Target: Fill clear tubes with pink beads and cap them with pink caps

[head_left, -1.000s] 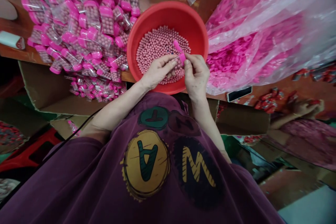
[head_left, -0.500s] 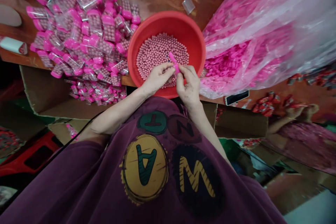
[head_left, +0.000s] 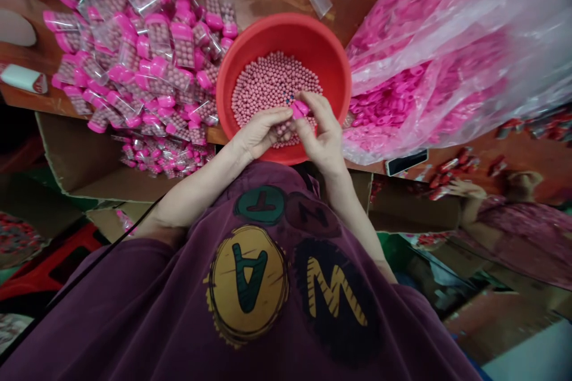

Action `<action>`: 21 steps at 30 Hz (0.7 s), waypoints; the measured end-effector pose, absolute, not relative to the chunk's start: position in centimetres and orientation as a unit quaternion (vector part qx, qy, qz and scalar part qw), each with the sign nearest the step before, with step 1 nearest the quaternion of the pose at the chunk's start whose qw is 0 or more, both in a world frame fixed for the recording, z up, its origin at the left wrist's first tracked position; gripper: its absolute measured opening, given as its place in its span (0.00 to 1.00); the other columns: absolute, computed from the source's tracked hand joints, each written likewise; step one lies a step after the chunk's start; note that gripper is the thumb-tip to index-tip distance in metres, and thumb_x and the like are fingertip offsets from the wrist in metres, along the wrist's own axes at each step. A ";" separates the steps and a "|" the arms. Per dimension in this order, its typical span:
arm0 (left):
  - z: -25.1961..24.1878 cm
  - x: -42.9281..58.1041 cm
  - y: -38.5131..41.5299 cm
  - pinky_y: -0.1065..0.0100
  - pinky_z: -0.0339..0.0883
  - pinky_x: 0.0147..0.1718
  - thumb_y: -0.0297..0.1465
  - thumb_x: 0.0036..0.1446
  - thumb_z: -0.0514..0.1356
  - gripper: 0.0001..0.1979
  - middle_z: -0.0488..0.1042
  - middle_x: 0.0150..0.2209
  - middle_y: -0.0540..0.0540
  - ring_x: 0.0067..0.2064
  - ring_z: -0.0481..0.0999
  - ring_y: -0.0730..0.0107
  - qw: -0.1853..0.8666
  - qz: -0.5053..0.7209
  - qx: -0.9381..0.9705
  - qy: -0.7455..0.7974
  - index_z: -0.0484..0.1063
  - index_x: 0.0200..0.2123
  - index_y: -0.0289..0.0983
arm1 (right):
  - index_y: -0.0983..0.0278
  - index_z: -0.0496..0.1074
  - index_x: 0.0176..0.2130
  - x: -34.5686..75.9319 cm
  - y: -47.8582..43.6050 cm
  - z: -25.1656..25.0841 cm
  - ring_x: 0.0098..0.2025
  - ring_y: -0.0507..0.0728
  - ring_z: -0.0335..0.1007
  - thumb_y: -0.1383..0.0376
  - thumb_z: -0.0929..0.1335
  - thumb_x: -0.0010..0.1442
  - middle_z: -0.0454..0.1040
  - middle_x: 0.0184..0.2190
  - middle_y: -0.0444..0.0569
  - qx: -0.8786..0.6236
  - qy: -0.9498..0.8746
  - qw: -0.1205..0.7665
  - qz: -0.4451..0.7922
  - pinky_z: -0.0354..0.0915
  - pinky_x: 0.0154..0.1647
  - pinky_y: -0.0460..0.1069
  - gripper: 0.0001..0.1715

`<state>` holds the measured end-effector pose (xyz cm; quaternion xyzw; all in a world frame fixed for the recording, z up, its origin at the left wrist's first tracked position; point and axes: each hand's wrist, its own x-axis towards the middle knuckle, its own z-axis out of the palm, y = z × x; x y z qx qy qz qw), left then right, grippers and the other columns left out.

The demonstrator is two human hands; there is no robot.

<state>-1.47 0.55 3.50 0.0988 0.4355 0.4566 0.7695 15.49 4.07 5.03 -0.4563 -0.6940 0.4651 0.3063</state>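
A red bowl [head_left: 286, 24] holds many small pink beads [head_left: 268, 80] and a few blue ones. Over its near side, my left hand [head_left: 261, 134] is closed round a small container of pink beads [head_left: 283, 129], partly hidden by the fingers. My right hand [head_left: 322, 134] pinches a bright pink cap [head_left: 299, 109] at the container's top, with thumb and forefinger on it. Both hands are close together above the beads.
Pink-capped containers of beads [head_left: 152, 59] are heaped at left, above a cardboard box [head_left: 98, 172]. Clear cups [head_left: 320, 2] lie at the back. A plastic bag of pink parts [head_left: 402, 89] and a phone [head_left: 406, 162] are at right. Another person's hand [head_left: 467, 189] touches red items [head_left: 451, 169].
The pink piece has changed from an open, upright shape to a compact cap on the container. The beads in my left hand now show. The other person's hand has moved left to the red items.
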 end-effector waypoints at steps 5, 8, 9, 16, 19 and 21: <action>3.3 -0.9 0.6 0.63 0.79 0.39 0.44 0.74 0.66 0.17 0.78 0.32 0.47 0.33 0.80 0.68 0.783 0.434 0.098 0.434 0.76 0.37 0.38 | 0.47 0.68 0.72 15.7 2.9 4.4 0.79 0.73 0.64 0.35 0.83 0.55 0.72 0.74 0.52 -0.459 -0.760 0.239 0.394 0.60 0.84 0.72 0.56; 3.2 -0.6 0.5 0.62 0.80 0.39 0.49 0.76 0.63 0.21 0.79 0.33 0.46 0.35 0.82 0.66 0.777 0.427 0.142 0.440 0.77 0.39 0.38 | 0.54 0.62 0.75 15.6 2.8 3.6 0.77 0.70 0.66 0.35 0.79 0.62 0.71 0.74 0.58 -0.461 -0.774 0.241 0.361 0.63 0.83 0.70 0.56; 3.1 -0.7 0.4 0.62 0.81 0.40 0.51 0.76 0.63 0.22 0.79 0.33 0.45 0.36 0.83 0.65 0.768 0.427 0.162 0.448 0.77 0.40 0.38 | 0.58 0.59 0.76 15.6 2.8 3.4 0.77 0.70 0.67 0.35 0.77 0.65 0.71 0.73 0.60 -0.458 -0.783 0.240 0.347 0.64 0.82 0.71 0.57; 2.5 -1.1 -0.1 0.68 0.77 0.49 0.28 0.63 0.75 0.13 0.83 0.42 0.48 0.45 0.83 0.69 0.646 0.434 0.304 0.549 0.79 0.49 0.36 | 0.68 0.58 0.74 16.1 2.5 2.2 0.70 0.70 0.71 0.49 0.72 0.71 0.73 0.68 0.66 -0.433 -0.848 0.164 0.257 0.65 0.77 0.73 0.45; 2.9 -0.9 0.0 0.69 0.77 0.45 0.25 0.70 0.68 0.02 0.83 0.40 0.48 0.41 0.81 0.71 0.653 0.432 0.296 0.547 0.81 0.45 0.36 | 0.72 0.50 0.77 15.9 2.2 1.4 0.70 0.72 0.70 0.52 0.71 0.68 0.68 0.70 0.70 -0.451 -0.844 0.146 0.252 0.67 0.75 0.73 0.52; 3.4 -0.7 0.1 0.71 0.76 0.42 0.26 0.74 0.64 0.07 0.82 0.37 0.49 0.37 0.79 0.74 0.669 0.439 0.261 0.540 0.81 0.40 0.36 | 0.72 0.48 0.77 15.9 2.1 1.1 0.73 0.73 0.66 0.52 0.71 0.67 0.65 0.72 0.71 -0.476 -0.830 0.130 0.261 0.65 0.76 0.75 0.54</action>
